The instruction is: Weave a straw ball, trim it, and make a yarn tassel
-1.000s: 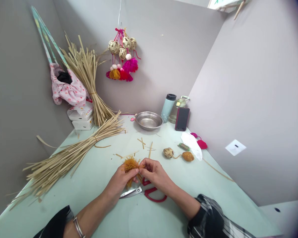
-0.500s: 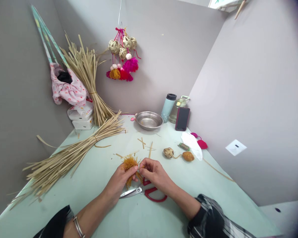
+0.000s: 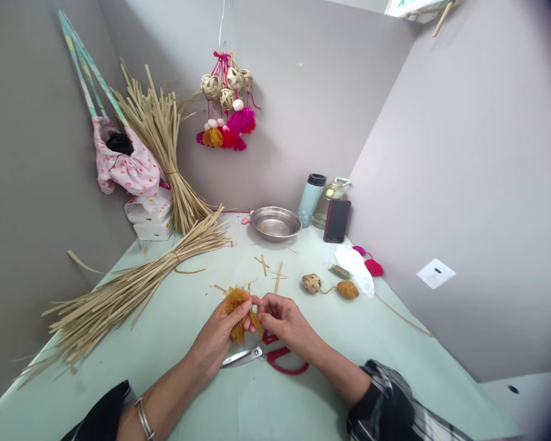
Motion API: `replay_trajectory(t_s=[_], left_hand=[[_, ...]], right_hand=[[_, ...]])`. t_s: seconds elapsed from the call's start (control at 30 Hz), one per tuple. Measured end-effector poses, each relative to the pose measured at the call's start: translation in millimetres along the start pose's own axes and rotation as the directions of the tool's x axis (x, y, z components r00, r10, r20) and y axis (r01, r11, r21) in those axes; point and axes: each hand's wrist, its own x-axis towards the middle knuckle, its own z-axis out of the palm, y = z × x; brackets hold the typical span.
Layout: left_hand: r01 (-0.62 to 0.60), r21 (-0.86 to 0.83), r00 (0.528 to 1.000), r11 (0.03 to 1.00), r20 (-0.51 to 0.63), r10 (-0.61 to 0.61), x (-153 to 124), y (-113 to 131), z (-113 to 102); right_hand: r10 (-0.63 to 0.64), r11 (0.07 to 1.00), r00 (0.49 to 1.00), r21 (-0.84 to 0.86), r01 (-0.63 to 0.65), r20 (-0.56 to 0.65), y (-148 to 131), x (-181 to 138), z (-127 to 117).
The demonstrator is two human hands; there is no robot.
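Observation:
A mustard-yellow yarn tassel (image 3: 236, 300) is pinched in my left hand (image 3: 221, 331), its looped top above the thumb and loose strands hanging below. Close beside it, my right hand (image 3: 282, 320) has its thumb and forefinger pressed together at the tassel's right side; whatever lies between those fingertips is too small to make out. Under the hands, red-handled scissors (image 3: 284, 361) lie on the table with the blades pointing left. To the right rest a woven strip ball (image 3: 311, 283) and a mustard-yellow yarn bundle (image 3: 348, 290), joined by a cord.
Bundles of dry straw strips (image 3: 151, 269) cover the left side. At the back stand a metal bowl (image 3: 275, 236), a blue tumbler (image 3: 311, 199) and a phone (image 3: 337, 220). Woven balls with tassels (image 3: 227, 98) hang on the wall. Cut strips (image 3: 278, 278) lie beyond my hands.
My left hand has drawn slightly left with the tassel and turned it a little. The right hand stays in nearly the same place, its fingertips still pinched.

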Motion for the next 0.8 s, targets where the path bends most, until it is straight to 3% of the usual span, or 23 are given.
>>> replay_trajectory(t_s=[0.2,0.53,0.8], left_hand=[[0.006,0.021,0.997,1.000,-0.073,-0.004,2.6,-5.2,-1.4],[0.047,0.033,0.999,0.998,-0.006,-0.047,2.5,-7.2,-2.2],[0.027,0.044,1.000,0.999,-0.010,-0.027,2.9,-8.1,-3.2]], right_hand=[[0.000,1.000,0.999,0.002,0.001,-0.039,-4.8,0.1,1.2],[0.013,1.000,0.999,0.017,-0.013,-0.036,-4.5,0.3,3.2],[-0.005,0.993,0.994,-0.117,-0.008,-0.113,-7.5,-1.8,-4.3]])
